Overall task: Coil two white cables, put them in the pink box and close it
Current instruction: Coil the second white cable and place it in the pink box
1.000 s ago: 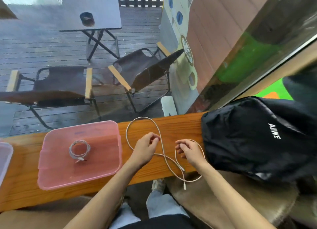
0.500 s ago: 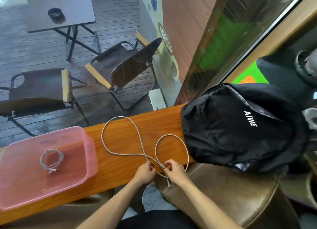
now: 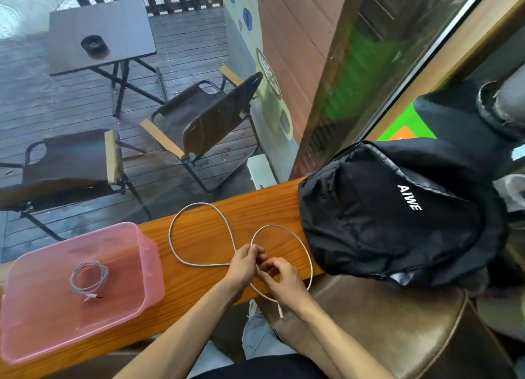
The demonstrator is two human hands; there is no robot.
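Second white cable (image 3: 199, 228), uncoiled, in two loops on the orange wooden tabletop (image 3: 199, 290) at frame centre: your left hand (image 3: 241, 268) and right hand (image 3: 284, 279) pinch its crossing; next, gather loops toward the open translucent pink plastic box (image 3: 142, 282), lower left, holding the first coiled white cable (image 3: 88, 279).

There is only one view, from the camera on my head, so no second view overlaps it. It looks forward and steeply down over my forearms at the counter (image 3: 199, 316), which crosses the frame on a slant, rising to the right. My left hand (image 3: 241, 265) and right hand (image 3: 284, 279) sit close below, just under the middle. The wide lens bends the edges. The upper frame faces out through the window onto a deck (image 3: 56, 114) below, well away.
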